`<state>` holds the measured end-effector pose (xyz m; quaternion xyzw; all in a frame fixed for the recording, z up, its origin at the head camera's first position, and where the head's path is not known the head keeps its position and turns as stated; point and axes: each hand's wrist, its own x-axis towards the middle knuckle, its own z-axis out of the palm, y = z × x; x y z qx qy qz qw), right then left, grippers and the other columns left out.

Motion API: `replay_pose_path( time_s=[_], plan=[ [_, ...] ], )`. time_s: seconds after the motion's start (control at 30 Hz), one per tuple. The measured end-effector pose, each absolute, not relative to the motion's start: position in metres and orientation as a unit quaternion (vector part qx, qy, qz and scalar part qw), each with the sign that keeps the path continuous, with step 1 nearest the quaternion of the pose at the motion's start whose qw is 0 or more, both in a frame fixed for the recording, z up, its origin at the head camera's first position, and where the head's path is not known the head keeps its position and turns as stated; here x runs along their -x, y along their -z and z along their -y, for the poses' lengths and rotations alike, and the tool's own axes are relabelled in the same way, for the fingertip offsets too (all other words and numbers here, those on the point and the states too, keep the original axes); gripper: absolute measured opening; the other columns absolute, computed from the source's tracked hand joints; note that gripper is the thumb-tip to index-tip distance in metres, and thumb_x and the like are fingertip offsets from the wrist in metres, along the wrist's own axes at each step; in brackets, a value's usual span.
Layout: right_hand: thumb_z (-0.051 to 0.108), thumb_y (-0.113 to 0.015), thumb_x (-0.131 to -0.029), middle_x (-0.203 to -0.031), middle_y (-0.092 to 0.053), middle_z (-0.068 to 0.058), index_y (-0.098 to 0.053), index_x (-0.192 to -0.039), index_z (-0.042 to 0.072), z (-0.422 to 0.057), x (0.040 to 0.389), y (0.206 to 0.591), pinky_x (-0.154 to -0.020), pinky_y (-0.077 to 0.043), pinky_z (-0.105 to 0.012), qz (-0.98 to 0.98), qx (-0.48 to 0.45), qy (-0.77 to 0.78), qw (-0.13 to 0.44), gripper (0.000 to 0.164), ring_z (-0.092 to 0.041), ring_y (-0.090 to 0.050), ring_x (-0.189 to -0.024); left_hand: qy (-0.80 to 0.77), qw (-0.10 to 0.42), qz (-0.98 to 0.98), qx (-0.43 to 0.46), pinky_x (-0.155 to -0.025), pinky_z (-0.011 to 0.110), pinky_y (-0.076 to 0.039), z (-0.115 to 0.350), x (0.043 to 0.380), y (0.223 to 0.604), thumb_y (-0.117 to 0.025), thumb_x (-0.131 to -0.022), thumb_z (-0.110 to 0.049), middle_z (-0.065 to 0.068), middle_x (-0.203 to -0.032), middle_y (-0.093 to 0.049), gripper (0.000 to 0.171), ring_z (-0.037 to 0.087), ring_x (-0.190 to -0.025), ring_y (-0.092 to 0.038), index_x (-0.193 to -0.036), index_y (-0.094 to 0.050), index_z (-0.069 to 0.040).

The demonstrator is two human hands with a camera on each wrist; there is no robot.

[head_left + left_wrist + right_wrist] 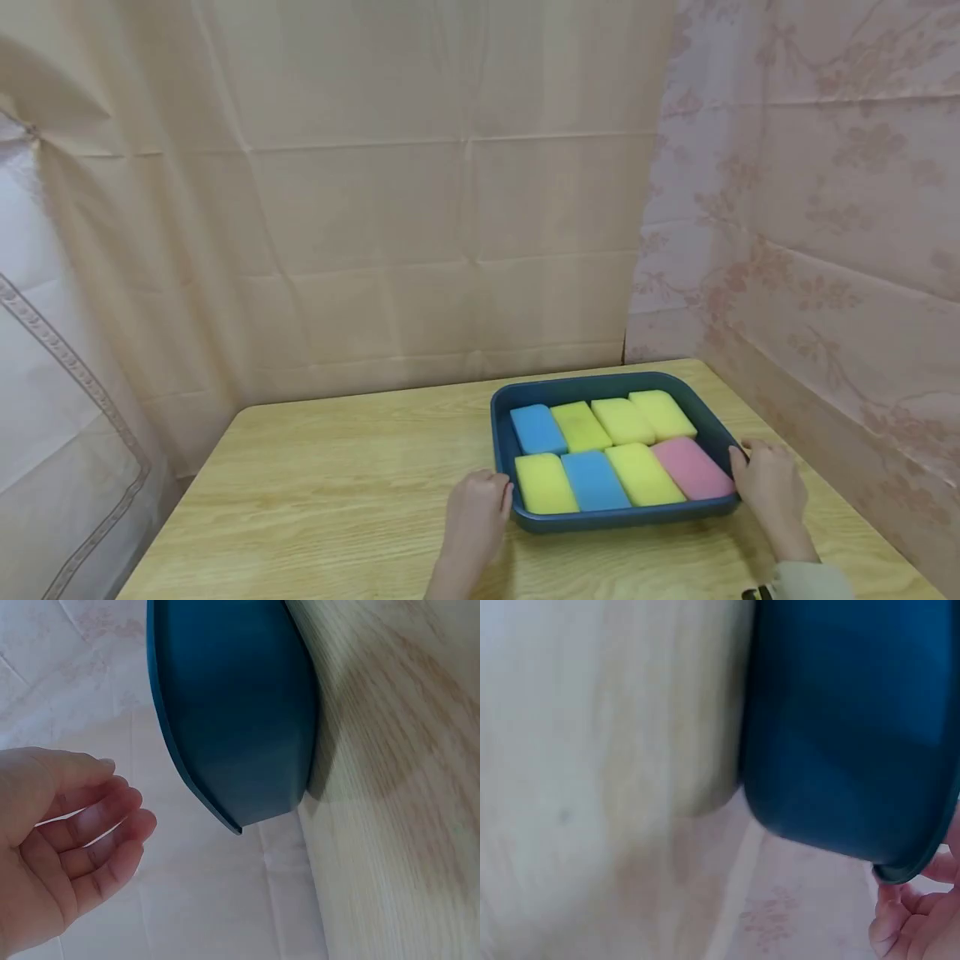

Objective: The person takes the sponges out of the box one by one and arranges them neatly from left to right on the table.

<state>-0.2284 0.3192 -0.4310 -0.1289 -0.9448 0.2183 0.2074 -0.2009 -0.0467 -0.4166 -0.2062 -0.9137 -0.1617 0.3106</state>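
A dark blue tray (600,522) on the wooden table holds several sponges in two rows. In the back row are a blue sponge (537,430) and yellow ones; in the front row, yellow sponges, another blue one and a pink sponge (693,468). My left hand (477,510) is beside the tray's front left corner; the left wrist view shows this hand (75,840) apart from the rim, its fingers loosely bent and holding nothing. At the right end, my right hand (772,487) grips the tray's rim, thumb inside; in the right wrist view its fingers (892,919) curl under that rim.
The wooden table (322,483) extends left of the tray. A beige curtain (450,208) hangs behind it, and a pink flowered cloth (847,250) lines the right side, close to the right hand. White cloth (60,400) hangs at the left.
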Motion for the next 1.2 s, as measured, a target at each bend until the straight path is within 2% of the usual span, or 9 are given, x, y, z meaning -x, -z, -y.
replay_pose_path(
  time_s=[0.13, 0.27, 0.37, 0.57, 0.77, 0.93, 1.2],
  plan=[
    [0.017, -0.045, -0.090, -0.096, -0.048, -0.033, -0.054, -0.105, -0.007, -0.326, 0.230, 0.437, -0.059, -0.040, -0.055, 0.943, 0.148, -0.230, 0.188, 0.030, -0.051, -0.046, -0.087, 0.187, 0.255, 0.926, 0.206, -0.046, 0.016, -0.038, 0.043, 0.200, 0.413, -0.066, -0.077, -0.010, -0.004, -0.057, -0.051, 0.008, 0.004, -0.050, -0.044, -0.069, -0.066, -0.007],
    [0.018, -0.043, -0.091, -0.096, -0.048, -0.033, -0.054, -0.107, -0.004, -0.330, 0.231, 0.441, -0.056, -0.040, -0.053, 0.946, 0.156, -0.228, 0.170, 0.029, -0.052, -0.047, -0.085, 0.203, 0.227, 0.929, 0.211, -0.050, 0.016, -0.042, 0.039, 0.199, 0.412, -0.065, -0.078, -0.009, -0.002, -0.061, -0.057, 0.006, 0.004, -0.054, -0.049, -0.073, -0.067, -0.007],
    [0.018, -0.042, -0.091, -0.097, -0.048, -0.033, -0.053, -0.108, -0.003, -0.330, 0.232, 0.442, -0.055, -0.039, -0.053, 0.949, 0.157, -0.224, 0.157, 0.029, -0.052, -0.047, -0.086, 0.217, 0.219, 0.926, 0.217, -0.051, 0.016, -0.043, 0.038, 0.198, 0.410, -0.065, -0.078, -0.007, -0.002, -0.062, -0.058, 0.005, 0.004, -0.056, -0.051, -0.074, -0.068, -0.007],
    [0.018, -0.040, -0.091, -0.098, -0.049, -0.033, -0.052, -0.108, -0.003, -0.330, 0.234, 0.441, -0.055, -0.039, -0.054, 0.951, 0.166, -0.220, 0.142, 0.030, -0.052, -0.048, -0.085, 0.230, 0.207, 0.925, 0.219, -0.048, 0.015, -0.039, 0.035, 0.197, 0.406, -0.065, -0.078, -0.006, -0.004, -0.058, -0.053, 0.006, 0.002, -0.052, -0.044, -0.072, -0.067, -0.006],
    [0.016, -0.040, -0.091, -0.098, -0.049, -0.033, -0.051, -0.108, -0.004, -0.330, 0.237, 0.442, -0.056, -0.040, -0.054, 0.953, 0.159, -0.217, 0.143, 0.028, -0.051, -0.049, -0.086, 0.231, 0.197, 0.927, 0.220, -0.050, 0.015, -0.041, 0.032, 0.197, 0.403, -0.067, -0.077, -0.007, 0.000, -0.063, -0.057, 0.004, 0.005, -0.055, -0.050, -0.076, -0.067, -0.003],
    [0.012, -0.041, -0.090, -0.090, -0.051, -0.031, -0.052, -0.102, -0.007, -0.327, 0.238, 0.439, -0.053, -0.040, -0.053, 0.953, 0.150, -0.215, 0.154, 0.025, -0.049, -0.050, -0.082, 0.228, 0.193, 0.930, 0.214, -0.054, 0.017, -0.045, 0.030, 0.198, 0.401, -0.068, -0.076, -0.008, 0.004, -0.068, -0.061, 0.007, 0.009, -0.061, -0.056, -0.080, -0.068, -0.002],
    [0.007, -0.042, -0.090, -0.086, -0.050, -0.029, -0.049, -0.101, -0.011, -0.323, 0.239, 0.438, -0.053, -0.041, -0.049, 0.954, 0.144, -0.211, 0.155, 0.023, -0.048, -0.051, -0.076, 0.234, 0.188, 0.930, 0.211, -0.054, 0.019, -0.045, 0.022, 0.204, 0.397, -0.070, -0.075, -0.008, 0.006, -0.068, -0.061, 0.010, 0.012, -0.061, -0.056, -0.080, -0.068, 0.000]
  ],
)
